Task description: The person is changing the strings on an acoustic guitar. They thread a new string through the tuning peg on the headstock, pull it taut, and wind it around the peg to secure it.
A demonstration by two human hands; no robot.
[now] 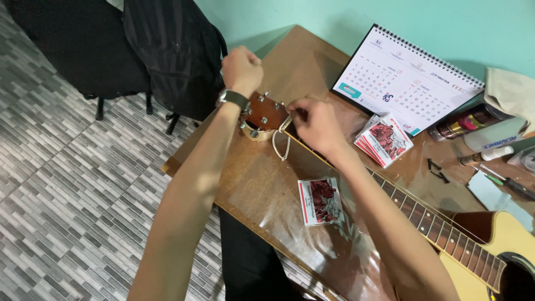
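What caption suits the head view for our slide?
Two hands, left and right, work at a guitar headstock on a brown table.

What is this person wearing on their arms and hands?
Both forearms are bare, with no sleeves showing. The left hand has a dark wristwatch with a silvery case at its wrist. The right hand wears no glove, ring or band that shows.

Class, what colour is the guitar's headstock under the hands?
Reddish-brown headstock, with silver tuning pegs, seen best in the head view.

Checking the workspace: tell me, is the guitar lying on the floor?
No, the guitar lies across the wooden table, its headstock between both hands.
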